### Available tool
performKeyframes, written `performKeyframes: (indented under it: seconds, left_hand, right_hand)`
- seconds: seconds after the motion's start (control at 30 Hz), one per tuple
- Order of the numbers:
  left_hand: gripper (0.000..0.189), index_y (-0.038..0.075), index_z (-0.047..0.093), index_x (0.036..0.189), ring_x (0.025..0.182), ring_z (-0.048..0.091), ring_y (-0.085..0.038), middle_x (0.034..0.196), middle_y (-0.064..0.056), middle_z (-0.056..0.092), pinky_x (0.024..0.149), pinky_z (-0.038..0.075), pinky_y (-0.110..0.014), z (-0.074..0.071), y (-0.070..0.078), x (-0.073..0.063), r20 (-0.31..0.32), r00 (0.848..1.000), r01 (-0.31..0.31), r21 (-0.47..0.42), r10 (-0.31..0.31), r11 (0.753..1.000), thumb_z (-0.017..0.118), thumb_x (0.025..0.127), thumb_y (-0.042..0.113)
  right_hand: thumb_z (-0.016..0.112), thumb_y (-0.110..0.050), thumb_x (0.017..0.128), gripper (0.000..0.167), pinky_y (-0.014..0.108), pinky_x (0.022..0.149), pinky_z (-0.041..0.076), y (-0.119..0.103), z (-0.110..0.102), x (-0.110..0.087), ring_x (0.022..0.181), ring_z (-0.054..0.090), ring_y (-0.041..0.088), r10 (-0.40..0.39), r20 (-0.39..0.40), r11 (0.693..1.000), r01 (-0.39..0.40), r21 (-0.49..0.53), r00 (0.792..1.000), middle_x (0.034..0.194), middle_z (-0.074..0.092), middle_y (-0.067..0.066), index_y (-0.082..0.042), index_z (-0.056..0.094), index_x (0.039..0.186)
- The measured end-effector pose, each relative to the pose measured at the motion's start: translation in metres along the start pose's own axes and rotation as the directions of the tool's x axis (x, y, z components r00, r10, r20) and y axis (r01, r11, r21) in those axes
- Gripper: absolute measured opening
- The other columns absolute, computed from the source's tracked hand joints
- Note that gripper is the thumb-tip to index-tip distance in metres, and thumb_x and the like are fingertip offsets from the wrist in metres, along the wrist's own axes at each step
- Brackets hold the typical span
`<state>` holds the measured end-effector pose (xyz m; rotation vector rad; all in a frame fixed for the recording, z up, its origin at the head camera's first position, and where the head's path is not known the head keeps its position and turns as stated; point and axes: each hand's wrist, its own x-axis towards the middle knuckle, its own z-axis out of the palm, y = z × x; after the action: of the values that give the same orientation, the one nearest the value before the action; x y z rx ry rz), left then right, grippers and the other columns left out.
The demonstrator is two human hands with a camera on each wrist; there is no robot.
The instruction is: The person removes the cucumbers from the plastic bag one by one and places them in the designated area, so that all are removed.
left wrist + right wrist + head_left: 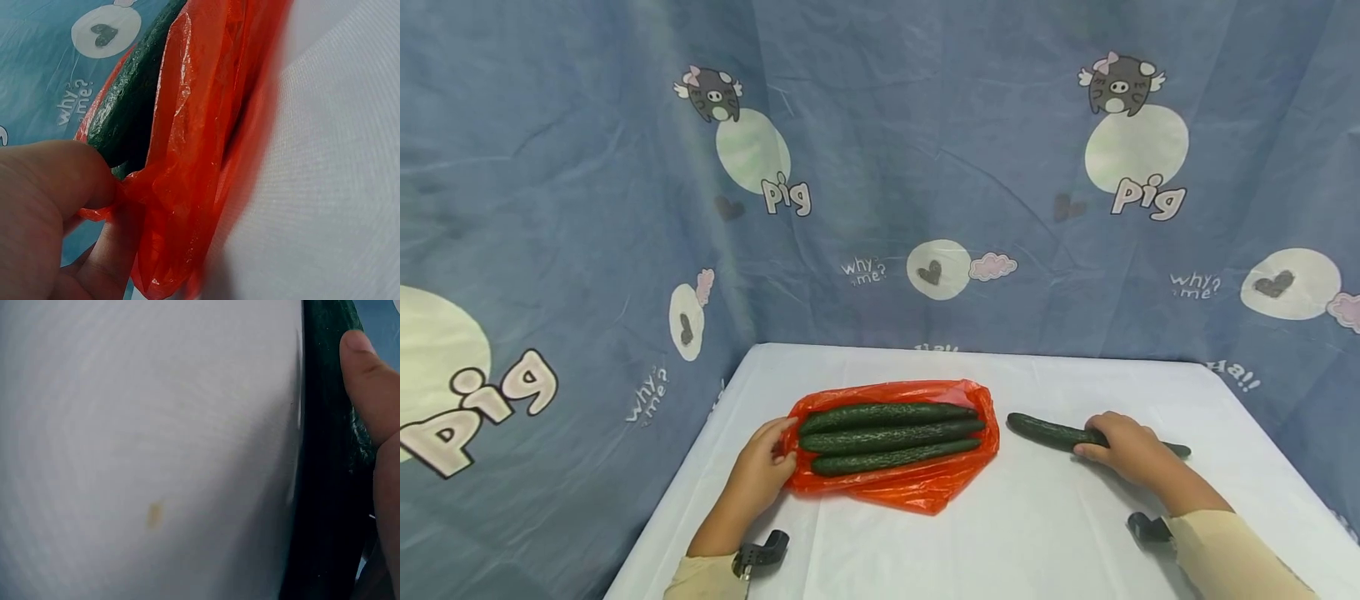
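A red plastic bag (917, 493) lies on the table with three dark green cucumbers (891, 437) side by side in its opening. My left hand (760, 471) pinches the bag's left edge between thumb and fingers; in the left wrist view the thin red film (181, 187) bunches at the fingertips, beside a cucumber (128, 103). To the right of the bag, my right hand (1123, 450) grips a single cucumber (1045, 430) around its middle. Along that cucumber (328, 412) lies the thumb in the right wrist view, while the other fingers are hidden.
A white cloth covers the table (1000, 533). Behind it and on both sides hangs a blue curtain (880, 167) printed with pigs and lettering. Each wrist wears a black camera mount (763, 550). A small yellowish stain (154, 515) marks the cloth in the right wrist view.
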<state>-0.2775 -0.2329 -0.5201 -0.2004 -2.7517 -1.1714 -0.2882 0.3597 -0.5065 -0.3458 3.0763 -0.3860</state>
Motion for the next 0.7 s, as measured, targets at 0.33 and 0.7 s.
performKeyframes:
  seconds: [0.33,0.7]
  left_hand:
    - [0.057,0.009,0.056,0.15,0.133,0.056,-0.033,0.155,-0.013,0.05,0.097,0.057,-0.043,-0.001,0.0,0.0,-0.005,1.0,0.012,0.0,-0.012,1.0,0.068,0.094,0.004]
    - [0.056,0.008,0.056,0.149,0.133,0.057,-0.033,0.154,-0.012,0.051,0.098,0.057,-0.044,-0.002,0.002,-0.001,-0.001,1.0,0.019,-0.015,-0.019,1.0,0.068,0.094,0.005]
  right_hand:
    - [0.073,-0.054,0.093,0.057,0.064,0.084,0.049,-0.02,-0.005,0.011,0.109,0.066,0.038,-0.058,-0.051,0.998,0.059,0.026,0.997,0.112,0.07,0.012,-0.005,0.069,0.123]
    - [0.077,-0.044,0.093,0.05,0.062,0.093,0.05,-0.056,0.007,0.026,0.111,0.063,0.038,-0.112,-0.145,0.987,0.127,0.1,0.983,0.114,0.069,0.012,-0.005,0.069,0.124]
